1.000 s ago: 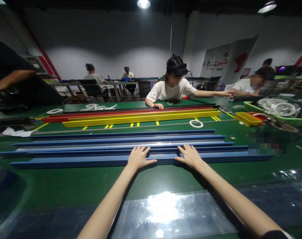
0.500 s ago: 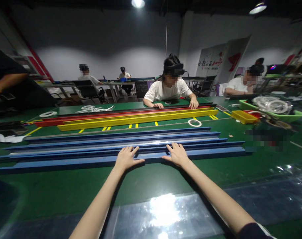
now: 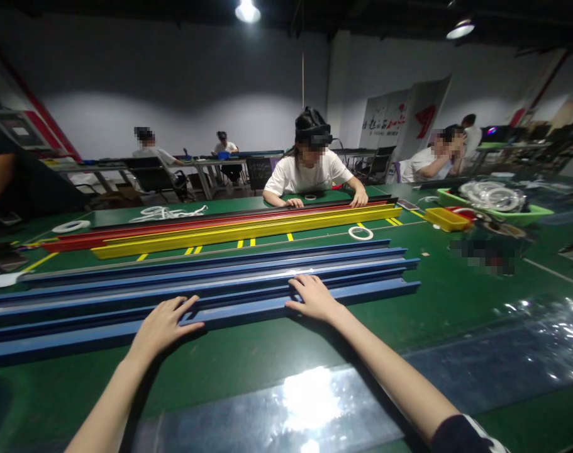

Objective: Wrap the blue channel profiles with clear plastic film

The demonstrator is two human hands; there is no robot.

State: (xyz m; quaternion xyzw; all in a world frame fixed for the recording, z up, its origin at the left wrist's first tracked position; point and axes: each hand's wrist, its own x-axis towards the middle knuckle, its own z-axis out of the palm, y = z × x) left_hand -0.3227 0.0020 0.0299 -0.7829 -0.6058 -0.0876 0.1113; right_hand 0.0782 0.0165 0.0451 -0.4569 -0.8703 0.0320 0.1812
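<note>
Several long blue channel strips lie side by side across the green table, and the nearest blue channel (image 3: 248,309) is under both hands. My left hand (image 3: 162,328) rests across it left of centre, fingers over the top and far side, thumb along the near edge. Farther right, my right hand (image 3: 314,297) spans the same channel in a similar grip, fingers bent over it and thumb at its near side. Fingertips of both hands are partly hidden behind the channel's ridge. The other blue channels (image 3: 229,269) lie just beyond.
Yellow channels (image 3: 248,228) and red channels (image 3: 69,240) lie farther back, before a co-worker (image 3: 309,163) whose hands touch them. A white ring (image 3: 360,233), a yellow tray (image 3: 446,219) and a green tray (image 3: 531,215) stand to the right. Clear plastic sheeting (image 3: 248,415) covers the near side.
The nearest blue channel has slid left, and its left part has come closer to me. My left hand has moved left and nearer; my right hand shifted slightly left. The view turned slightly.
</note>
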